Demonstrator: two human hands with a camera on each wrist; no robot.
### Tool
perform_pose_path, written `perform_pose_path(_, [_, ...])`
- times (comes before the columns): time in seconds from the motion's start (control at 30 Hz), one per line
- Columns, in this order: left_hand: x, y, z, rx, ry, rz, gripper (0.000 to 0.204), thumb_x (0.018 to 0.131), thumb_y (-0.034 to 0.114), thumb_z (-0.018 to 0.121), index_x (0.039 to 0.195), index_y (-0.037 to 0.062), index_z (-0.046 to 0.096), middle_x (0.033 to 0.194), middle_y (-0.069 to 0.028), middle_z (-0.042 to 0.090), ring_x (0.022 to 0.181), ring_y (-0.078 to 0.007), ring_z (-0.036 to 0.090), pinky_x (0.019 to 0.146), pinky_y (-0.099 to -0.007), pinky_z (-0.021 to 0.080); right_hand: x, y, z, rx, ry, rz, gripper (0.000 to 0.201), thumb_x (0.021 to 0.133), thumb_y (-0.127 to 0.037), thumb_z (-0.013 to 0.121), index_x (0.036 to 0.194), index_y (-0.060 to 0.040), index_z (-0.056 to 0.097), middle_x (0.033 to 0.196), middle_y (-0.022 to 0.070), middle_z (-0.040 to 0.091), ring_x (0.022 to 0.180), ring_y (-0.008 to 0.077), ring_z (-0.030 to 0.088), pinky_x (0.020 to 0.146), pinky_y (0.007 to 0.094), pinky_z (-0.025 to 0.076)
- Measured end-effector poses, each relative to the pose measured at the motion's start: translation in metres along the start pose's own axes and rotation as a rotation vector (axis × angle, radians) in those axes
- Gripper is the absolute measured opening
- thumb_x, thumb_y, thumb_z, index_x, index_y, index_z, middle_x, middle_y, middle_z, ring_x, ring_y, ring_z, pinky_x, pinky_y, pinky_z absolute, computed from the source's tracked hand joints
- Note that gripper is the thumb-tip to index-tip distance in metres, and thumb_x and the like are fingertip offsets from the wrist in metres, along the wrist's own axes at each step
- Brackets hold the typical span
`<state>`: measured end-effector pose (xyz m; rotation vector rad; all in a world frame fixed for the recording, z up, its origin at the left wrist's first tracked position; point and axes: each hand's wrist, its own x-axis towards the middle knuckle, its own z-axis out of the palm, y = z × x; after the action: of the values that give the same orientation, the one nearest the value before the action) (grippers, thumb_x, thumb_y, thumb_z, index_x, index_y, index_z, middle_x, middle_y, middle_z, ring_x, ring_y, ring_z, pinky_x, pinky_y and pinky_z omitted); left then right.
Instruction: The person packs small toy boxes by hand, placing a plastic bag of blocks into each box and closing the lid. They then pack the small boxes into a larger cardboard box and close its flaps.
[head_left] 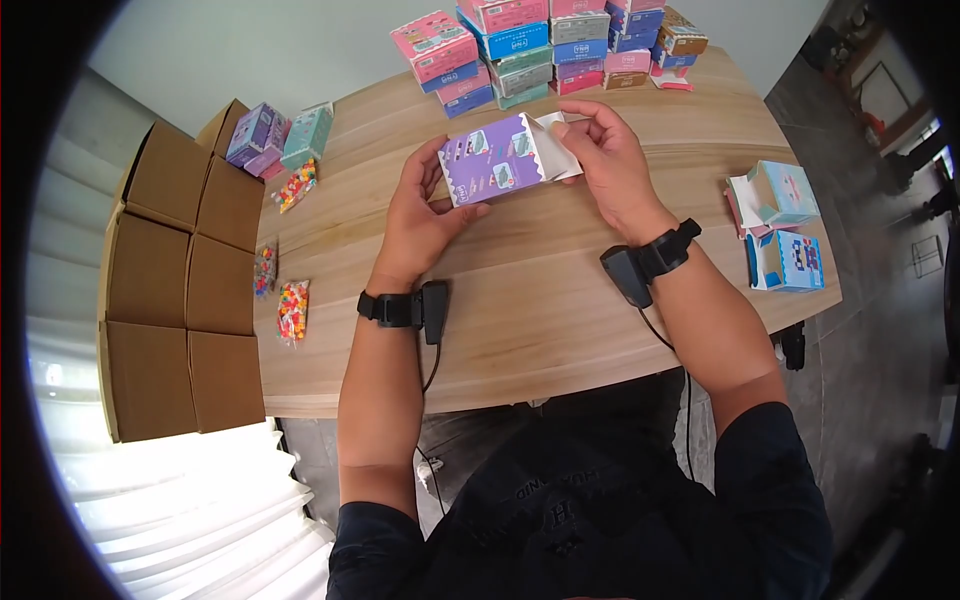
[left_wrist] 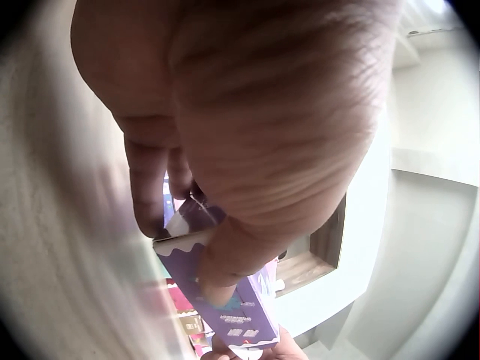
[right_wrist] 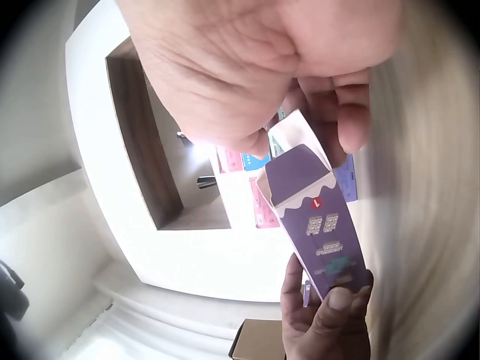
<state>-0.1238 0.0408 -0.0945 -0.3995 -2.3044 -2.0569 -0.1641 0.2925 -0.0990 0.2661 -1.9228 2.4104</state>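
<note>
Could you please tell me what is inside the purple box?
White flaps show at the open end of the purple box, by the right hand; its walls cover any contents from view.

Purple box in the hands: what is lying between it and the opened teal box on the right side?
The right hand, then bare wooden table; the head view shows this.

Dark, short-sleeved T-shirt (head_left: 620, 530), its chest bearing faint tonal lettering (head_left: 558, 487) around a letter H (head_left: 562, 514). Just behind the left hand (head_left: 425, 215), a black wrist strap (head_left: 392, 309) carries a small, black, box-shaped unit (head_left: 433, 312) trailing a thin black cable (head_left: 432, 370). Behind the right hand (head_left: 612, 170) are a matching strap (head_left: 668, 252), unit (head_left: 626, 276) and cable (head_left: 689, 430).
</note>
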Motion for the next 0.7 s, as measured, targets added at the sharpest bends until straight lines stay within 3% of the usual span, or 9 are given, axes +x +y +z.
perform_pose_path(0.07, [0.000, 0.000, 0.000, 0.003, -0.010, 0.002, 0.093, 0.078, -0.014, 0.081, 0.157, 0.0025, 0.034, 0.154, -0.0161, 0.048, 0.146, -0.0255, 0.045, 0.110, -0.0360, 0.053, 0.003, 0.008, -0.002, -0.059, -0.044, -0.113, 0.038, 0.101, -0.020, 0.071, 0.135, -0.0042, 0.064, 0.102, 0.0034, 0.070, 0.089, 0.0101, 0.064, 0.072, 0.0253, 0.054])
perform_pose_path(0.13, [0.000, -0.002, 0.000, 0.049, -0.017, 0.033, 0.091, 0.079, -0.015, 0.080, 0.156, 0.0027, 0.035, 0.153, -0.0167, 0.049, 0.147, -0.0253, 0.045, 0.106, -0.0357, 0.058, 0.000, 0.001, 0.000, -0.090, -0.072, -0.091, 0.039, 0.103, -0.019, 0.067, 0.140, -0.0050, 0.063, 0.105, 0.0021, 0.068, 0.093, 0.0092, 0.063, 0.078, 0.0248, 0.054])
perform_pose_path(0.27, [0.001, -0.006, -0.001, 0.004, -0.003, 0.004, 0.093, 0.079, -0.012, 0.083, 0.156, 0.0011, 0.034, 0.154, -0.0175, 0.049, 0.147, -0.0258, 0.045, 0.110, -0.0359, 0.053, -0.009, -0.012, -0.005, -0.019, -0.166, 0.034, 0.049, 0.103, -0.015, 0.062, 0.150, -0.0083, 0.056, 0.119, 0.0030, 0.066, 0.100, 0.0092, 0.062, 0.083, 0.0256, 0.053])
perform_pose_path(0.37, [0.002, -0.013, -0.002, -0.038, 0.007, -0.001, 0.094, 0.078, -0.010, 0.085, 0.156, -0.0002, 0.033, 0.154, -0.0181, 0.049, 0.147, -0.0263, 0.045, 0.114, -0.0359, 0.048, -0.012, -0.013, -0.009, 0.135, -0.273, 0.007, 0.055, 0.101, -0.014, 0.060, 0.155, -0.0094, 0.051, 0.128, 0.0042, 0.062, 0.104, 0.0098, 0.061, 0.081, 0.0270, 0.054])
perform_pose_path(0.47, [0.003, -0.015, -0.003, -0.076, 0.001, 0.000, 0.095, 0.078, -0.009, 0.086, 0.156, -0.0008, 0.033, 0.154, -0.0184, 0.049, 0.146, -0.0264, 0.045, 0.118, -0.0365, 0.043, -0.012, -0.010, -0.009, 0.056, -0.306, -0.032, 0.061, 0.099, -0.009, 0.058, 0.159, -0.0111, 0.045, 0.132, 0.0053, 0.060, 0.108, 0.0109, 0.061, 0.081, 0.0273, 0.054])
perform_pose_path(0.57, [0.002, -0.010, -0.002, -0.104, -0.005, -0.024, 0.094, 0.078, -0.009, 0.086, 0.156, -0.0004, 0.033, 0.154, -0.0184, 0.049, 0.146, -0.0261, 0.046, 0.120, -0.0372, 0.040, -0.014, -0.015, 0.000, -0.060, -0.233, -0.010, 0.066, 0.095, -0.004, 0.055, 0.160, -0.0105, 0.043, 0.133, 0.0053, 0.060, 0.110, 0.0121, 0.061, 0.082, 0.0282, 0.054])
perform_pose_path(0.67, [0.001, -0.005, 0.000, -0.111, -0.010, -0.035, 0.094, 0.078, -0.008, 0.086, 0.156, -0.0001, 0.033, 0.153, -0.0184, 0.049, 0.145, -0.0257, 0.046, 0.121, -0.0375, 0.039, -0.015, -0.021, 0.002, -0.047, -0.226, 0.034, 0.070, 0.093, -0.002, 0.055, 0.161, -0.0106, 0.041, 0.136, 0.0059, 0.059, 0.112, 0.0124, 0.060, 0.083, 0.0284, 0.054])
perform_pose_path(0.7, [0.002, -0.007, 0.000, -0.107, -0.006, -0.026, 0.094, 0.078, -0.008, 0.086, 0.155, 0.0000, 0.033, 0.153, -0.0183, 0.050, 0.145, -0.0256, 0.047, 0.120, -0.0375, 0.040, -0.014, -0.019, -0.002, 0.075, -0.263, 0.046, 0.069, 0.093, -0.002, 0.057, 0.160, -0.0103, 0.043, 0.137, 0.0064, 0.059, 0.111, 0.0128, 0.061, 0.081, 0.0283, 0.054])
